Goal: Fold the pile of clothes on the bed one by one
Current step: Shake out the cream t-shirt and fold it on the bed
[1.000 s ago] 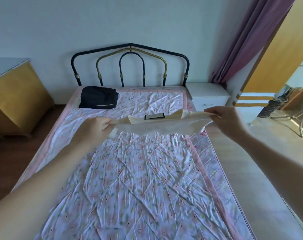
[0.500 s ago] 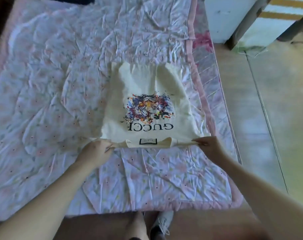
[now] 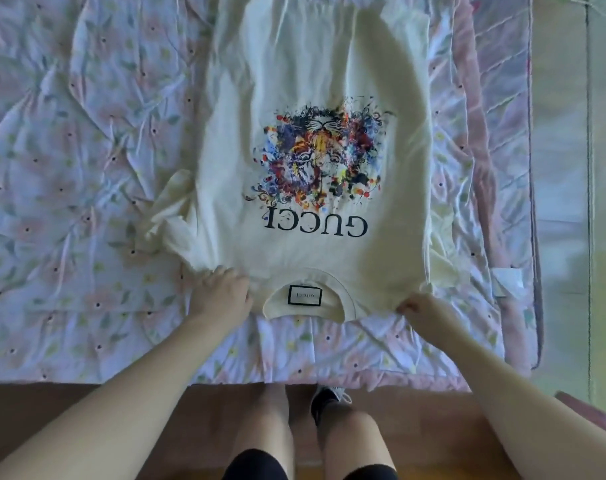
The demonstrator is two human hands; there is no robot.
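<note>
You are at the laying-out step for one garment: the cream T-shirt [image 3: 305, 81] lies print-side up across the middle and upper part of the frame on the flowered bedspread [image 3: 69, 168], its collar nearest you at lower centre and its hem running off the top edge. Your left hand [image 3: 220, 294], just left of the collar, has its fingers curled down into the shoulder seam and grips the cloth there. Your right hand [image 3: 423, 313], just right of the collar, pinches the other shoulder between thumb and fingers, with the knuckles turned toward you. Both forearms reach in from the bottom corners of the frame and stand well apart, so the shoulder line is pulled fairly straight between them. The shirt is not yet flat: the sleeve [image 3: 171, 216] at centre left is bunched and twisted beside the body, the one on the right seems tucked along the side edge, and soft ridges run up the back half. The next move, as I judge it, calls for you to let go of the shoulders, smooth the body and spread or tuck the sleeves before any fold is made; a fold over that bunched sleeve would probably come out lumpy. No other clothes show here.
</note>
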